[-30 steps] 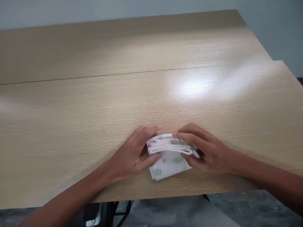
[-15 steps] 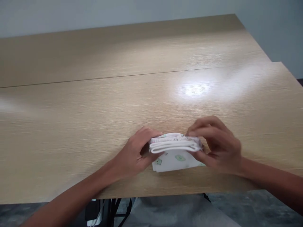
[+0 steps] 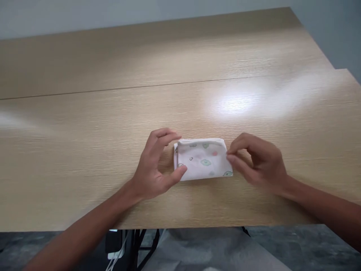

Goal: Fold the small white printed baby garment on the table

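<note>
- The broad, pale wood-grain table (image 3: 84,150) filled nearly the whole view, with a thin dark seam (image 3: 113,89) running left to right across its far half and a bright patch of reflected light (image 3: 237,103) towards its right side.
- A plain grey wall (image 3: 84,15) stood behind the table's far edge.
- Below the near edge I could see dark flooring (image 3: 310,244) and black table legs (image 3: 138,241).
- The small white cloth, folded into a thick rectangle (image 3: 201,160), lay flat on the table, close to the near edge and a little right of its middle, its long sides parallel to that edge.
- The person's left hand (image 3: 152,169) sat at the cloth's left end, spread in a wide C: the thumb tip touched the near left corner of the cloth, while the curved fingers (image 3: 165,135) arched over the far left corner, held nothing.
- The right hand (image 3: 259,162) was at the cloth's right end, fingers curled in and drawn narrow, thumb and forefinger tips close together right at the cloth's edge; I couldn't tell whether they pinched the fabric or only met it.
- Tiny pastel prints (image 3: 205,162), green and pink, dotted the cloth's top face.
</note>
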Motion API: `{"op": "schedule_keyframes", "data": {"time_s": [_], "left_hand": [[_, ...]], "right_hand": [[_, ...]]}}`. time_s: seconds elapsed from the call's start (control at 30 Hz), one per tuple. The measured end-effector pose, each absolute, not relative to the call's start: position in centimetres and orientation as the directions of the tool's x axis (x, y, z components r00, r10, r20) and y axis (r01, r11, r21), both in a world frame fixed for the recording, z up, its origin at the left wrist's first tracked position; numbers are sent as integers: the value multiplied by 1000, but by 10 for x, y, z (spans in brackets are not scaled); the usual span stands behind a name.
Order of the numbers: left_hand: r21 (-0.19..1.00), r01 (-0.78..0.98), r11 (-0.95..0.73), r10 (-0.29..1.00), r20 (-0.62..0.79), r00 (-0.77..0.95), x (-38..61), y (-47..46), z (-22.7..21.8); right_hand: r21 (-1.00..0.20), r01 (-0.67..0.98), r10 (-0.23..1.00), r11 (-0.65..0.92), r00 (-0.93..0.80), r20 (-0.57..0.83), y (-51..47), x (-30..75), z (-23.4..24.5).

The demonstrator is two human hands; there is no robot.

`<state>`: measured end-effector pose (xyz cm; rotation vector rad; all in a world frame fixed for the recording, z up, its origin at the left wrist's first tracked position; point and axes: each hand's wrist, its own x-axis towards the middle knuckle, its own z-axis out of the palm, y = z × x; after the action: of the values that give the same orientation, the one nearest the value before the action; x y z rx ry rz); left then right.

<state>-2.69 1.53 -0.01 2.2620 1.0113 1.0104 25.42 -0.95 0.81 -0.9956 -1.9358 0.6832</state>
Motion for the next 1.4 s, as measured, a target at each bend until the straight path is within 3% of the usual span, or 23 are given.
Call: {"op": "schedule_keyframes", "data": {"time_s": [0.07, 0.13, 0.2, 0.27, 0.33, 0.43, 0.57, 0.67, 0.73, 0.9, 1.03, 1.17, 1.4], "left_hand": [[568, 335, -752, 655, 589, 473, -26, 14, 2], [485, 231, -844, 522, 639, 565, -24, 10, 3], [442, 226, -868, 454, 524, 720, -19, 7, 2], [385, 331, -862, 459, 311, 833, -14, 3, 0], [319, 424, -848, 479, 117, 870, -10, 1, -2], [283, 434, -855, 465, 53, 883, -10, 4, -5], [372, 306, -876, 402, 215, 890, -21, 22, -4], [474, 252, -844, 466, 413, 783, -30, 31, -3], [495, 280, -823, 524, 471, 709, -34, 32, -4], [493, 347, -798, 573, 439, 692, -38, 30, -6], [577, 413, -705, 648, 286, 706, -36, 26, -2], [614, 426, -665, 640, 174, 749, -34, 25, 0], [630, 286, -722, 614, 391, 686, -35, 29, -13]], "right_hand": [[-509, 409, 653, 757, -503, 567, -13, 255, 2], [-311, 400, 503, 862, -602, 620, -17, 254, -2], [-235, 420, 464, 877, -608, 644, -20, 253, -5], [-213, 443, 468, 871, -612, 638, -22, 251, -6], [-207, 468, 500, 859, -680, 537, -21, 248, -7], [-215, 541, 582, 813, -742, 333, -16, 246, -10], [-221, 599, 638, 770, -731, 242, -8, 251, -11], [-253, 594, 642, 764, -738, 208, -5, 258, -12], [-272, 577, 630, 770, -753, 189, -3, 264, -10], [-363, 512, 609, 779, -757, 238, 8, 274, -8], [-466, 511, 673, 722, -675, 303, 7, 275, -9], [-492, 516, 706, 701, -600, 377, 2, 270, -6], [-365, 517, 631, 775, -590, 504, -9, 267, -12]]}}
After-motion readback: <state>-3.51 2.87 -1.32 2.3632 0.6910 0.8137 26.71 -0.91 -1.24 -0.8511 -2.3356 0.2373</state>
